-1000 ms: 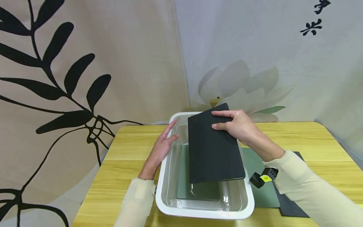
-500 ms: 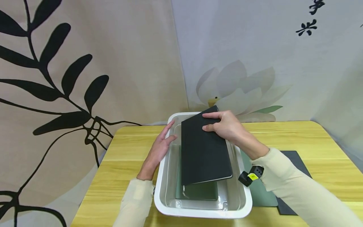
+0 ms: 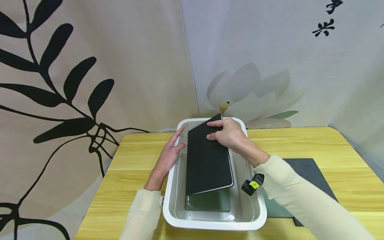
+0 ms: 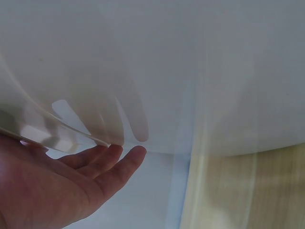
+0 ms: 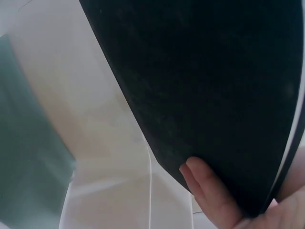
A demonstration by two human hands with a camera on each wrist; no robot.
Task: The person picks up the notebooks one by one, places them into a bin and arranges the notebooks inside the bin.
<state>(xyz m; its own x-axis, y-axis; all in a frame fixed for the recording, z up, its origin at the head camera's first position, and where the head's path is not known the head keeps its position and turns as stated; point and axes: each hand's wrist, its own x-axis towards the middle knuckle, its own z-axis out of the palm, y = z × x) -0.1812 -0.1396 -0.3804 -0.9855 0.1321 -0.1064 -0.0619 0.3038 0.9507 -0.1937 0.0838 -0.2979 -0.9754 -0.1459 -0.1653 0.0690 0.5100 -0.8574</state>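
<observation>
A: Where is the thin black rectangular notebook (image 3: 207, 163)?

B: Tilted over the opening of the deep white plastic tub (image 3: 260, 213), partly covering a green rectangular notebook (image 3: 210, 201) on the tub's floor. Whether the two touch, nobody can tell.

A: What holds it?

B: The right hand (image 3: 229, 135) pinches it near the tub's far end. The head view shows the thumb and index finger on the upper cover; only the right wrist view shows more fingers (image 5: 209, 188) beneath, against the other face.

A: And the left hand (image 3: 169, 156)?

B: It holds the tub's left rim. From the head, the index finger lies straight along it, with the thumb spread toward the inside. The left wrist view adds what that hides: the other fingers under the rim, beside the glossy outer wall that mirrors them.

A: Anything outside the tub?

B: To its right, on the yellow wood-grain table (image 3: 120, 200), a flat green rectangle (image 3: 276, 207) lies next to it, with a dark grey rectangle (image 3: 309, 173) farther out, both partly behind the cream sleeve (image 3: 303, 196).
</observation>
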